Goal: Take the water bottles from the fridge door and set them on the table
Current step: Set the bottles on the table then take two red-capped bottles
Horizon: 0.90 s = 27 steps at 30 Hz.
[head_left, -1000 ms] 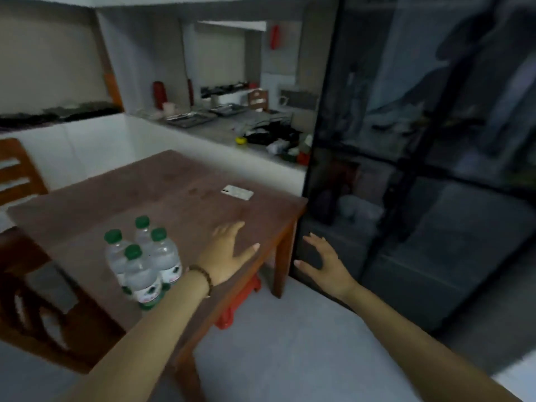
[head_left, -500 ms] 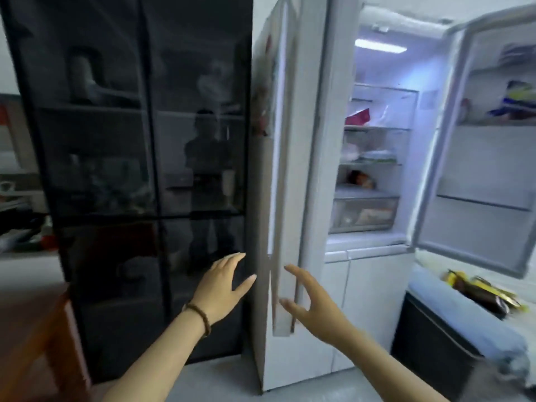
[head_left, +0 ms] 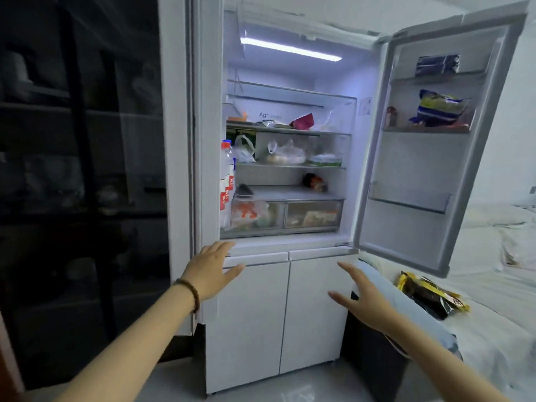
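Facing the open fridge [head_left: 290, 250], interior lit, both upper doors swung wide. Left hand [head_left: 211, 271] spread flat and released, holding nothing, hovering just before the ledge above the lower doors [head_left: 284, 314]. Right hand [head_left: 359, 297] likewise open and empty, lower and to the right, near the corner of the bed [head_left: 493, 300]. Water bottles [head_left: 226, 175] tucked upright in the left door [head_left: 177, 169], red caps and red labels showing at its inner edge, just left of the shelves; exact count impossible to tell from here, at least two by the look of it. Right door [head_left: 429, 158] carrying only snack bags [head_left: 441, 110], so likely nothing to fetch there. Best move, by the look of things: raise the left hand up and leftward to the door bin, wrap the grip round a bottle's body below the cap, then lift straight up to clear the bin rail before drawing out. Worth bringing the right hand across for a second bottle to save a trip. Bottles probably cold and perhaps damp, so a firm, full-palm hold rather than a fingertip pinch. Counter out of view at present, so a turn needed afterwards; mind the open door's edge on the way round.
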Motion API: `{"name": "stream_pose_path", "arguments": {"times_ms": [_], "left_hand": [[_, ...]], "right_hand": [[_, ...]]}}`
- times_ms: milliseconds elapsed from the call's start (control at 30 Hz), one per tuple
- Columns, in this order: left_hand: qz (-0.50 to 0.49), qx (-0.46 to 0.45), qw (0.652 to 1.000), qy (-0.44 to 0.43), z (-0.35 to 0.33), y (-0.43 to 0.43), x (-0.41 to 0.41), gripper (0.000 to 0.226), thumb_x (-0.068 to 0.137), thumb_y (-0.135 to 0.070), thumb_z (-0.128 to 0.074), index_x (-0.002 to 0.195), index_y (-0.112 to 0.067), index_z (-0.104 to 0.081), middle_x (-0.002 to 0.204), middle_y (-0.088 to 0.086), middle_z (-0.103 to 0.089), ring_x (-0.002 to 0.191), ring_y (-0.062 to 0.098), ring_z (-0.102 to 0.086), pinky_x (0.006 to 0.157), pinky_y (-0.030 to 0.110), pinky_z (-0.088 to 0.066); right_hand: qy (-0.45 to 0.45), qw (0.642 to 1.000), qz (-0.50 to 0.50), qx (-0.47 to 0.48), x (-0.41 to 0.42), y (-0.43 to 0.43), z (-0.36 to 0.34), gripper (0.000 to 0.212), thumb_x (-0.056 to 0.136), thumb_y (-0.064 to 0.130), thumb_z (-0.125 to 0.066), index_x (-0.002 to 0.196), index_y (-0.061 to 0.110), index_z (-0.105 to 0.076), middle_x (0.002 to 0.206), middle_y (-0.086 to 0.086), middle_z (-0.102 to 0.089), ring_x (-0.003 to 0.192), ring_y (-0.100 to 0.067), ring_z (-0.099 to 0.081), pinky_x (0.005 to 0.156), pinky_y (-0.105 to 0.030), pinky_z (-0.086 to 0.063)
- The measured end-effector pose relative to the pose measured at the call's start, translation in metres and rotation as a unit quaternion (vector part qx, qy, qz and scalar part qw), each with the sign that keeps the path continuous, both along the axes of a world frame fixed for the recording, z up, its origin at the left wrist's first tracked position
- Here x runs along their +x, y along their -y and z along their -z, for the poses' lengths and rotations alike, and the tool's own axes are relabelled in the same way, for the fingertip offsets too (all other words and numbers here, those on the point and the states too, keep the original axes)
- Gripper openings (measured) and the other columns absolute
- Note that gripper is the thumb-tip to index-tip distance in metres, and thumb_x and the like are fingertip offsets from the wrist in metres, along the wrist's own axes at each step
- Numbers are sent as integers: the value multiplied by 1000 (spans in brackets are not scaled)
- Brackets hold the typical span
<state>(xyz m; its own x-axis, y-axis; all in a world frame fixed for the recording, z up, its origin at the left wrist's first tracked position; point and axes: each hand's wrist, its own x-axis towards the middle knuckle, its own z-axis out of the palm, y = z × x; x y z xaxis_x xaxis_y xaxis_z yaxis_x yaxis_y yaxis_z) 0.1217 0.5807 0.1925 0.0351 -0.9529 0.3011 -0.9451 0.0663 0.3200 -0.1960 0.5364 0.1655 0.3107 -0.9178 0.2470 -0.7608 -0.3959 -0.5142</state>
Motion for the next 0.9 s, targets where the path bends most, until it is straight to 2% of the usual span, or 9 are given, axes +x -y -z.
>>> {"name": "stream_pose_path", "arguments": {"times_ms": [133,233,367,467,600,733,800,900], "left_hand": [[-1,13,999,37,-23,42,-33,63,90,-57,-40,143,-23,-29,148,2,-36,134,19,-34,107,33,-32],[7,4,999,45,-40,86,-54,61,89,-57,-41,141,-25,-34,146,1,-39,129,19,-42,102,32,-37],[16,-45,999,5,-65,153,-70,54,88,-54,-46,133,-25,-42,132,0,-51,111,14,-51,89,26,-42],[1,-59,998,10,-81,207,-74,57,86,-58,-45,133,-25,-42,127,4,-53,100,12,-55,88,30,-48],[-37,-48,997,41,-87,249,-75,61,86,-59,-45,136,-25,-40,130,5,-53,112,18,-53,94,34,-47],[-109,-112,984,90,-91,271,-55,59,88,-54,-47,138,-24,-37,141,0,-44,128,17,-41,106,36,-38],[-149,-149,973,98,-92,277,-48,58,88,-51,-49,138,-24,-38,141,-1,-44,130,17,-38,108,35,-34],[-214,-183,953,111,-95,285,-47,57,87,-48,-53,136,-22,-40,138,-3,-48,126,17,-42,104,30,-34]], "right_hand": [[-45,999,-26,-13,-14,53,-22,72,86,49,-57,146,26,-25,155,6,-24,142,-12,-25,110,-20,-18],[-58,996,-58,-19,-12,98,-34,69,85,54,-55,144,27,-31,153,8,-30,139,-10,-31,111,-24,-23],[-65,994,-80,-37,-10,164,-60,67,84,55,-56,141,28,-36,150,7,-35,137,-13,-34,112,-31,-27],[-56,993,-98,-42,-13,215,-86,66,83,53,-58,140,28,-38,149,5,-37,134,-14,-38,111,-31,-31],[-5,991,-128,-41,-14,282,-106,62,86,48,-57,140,25,-38,146,5,-40,131,-13,-40,101,-22,-30],[70,980,-181,-42,18,353,-101,58,82,50,-60,134,30,-45,139,9,-48,129,-9,-43,102,-25,-34],[70,970,-232,-33,45,385,-98,59,81,52,-60,134,31,-45,139,10,-48,129,-9,-43,101,-25,-35],[59,943,-326,-31,82,421,-95,62,80,54,-60,135,32,-43,141,10,-45,127,-7,-44,101,-22,-35]]}}
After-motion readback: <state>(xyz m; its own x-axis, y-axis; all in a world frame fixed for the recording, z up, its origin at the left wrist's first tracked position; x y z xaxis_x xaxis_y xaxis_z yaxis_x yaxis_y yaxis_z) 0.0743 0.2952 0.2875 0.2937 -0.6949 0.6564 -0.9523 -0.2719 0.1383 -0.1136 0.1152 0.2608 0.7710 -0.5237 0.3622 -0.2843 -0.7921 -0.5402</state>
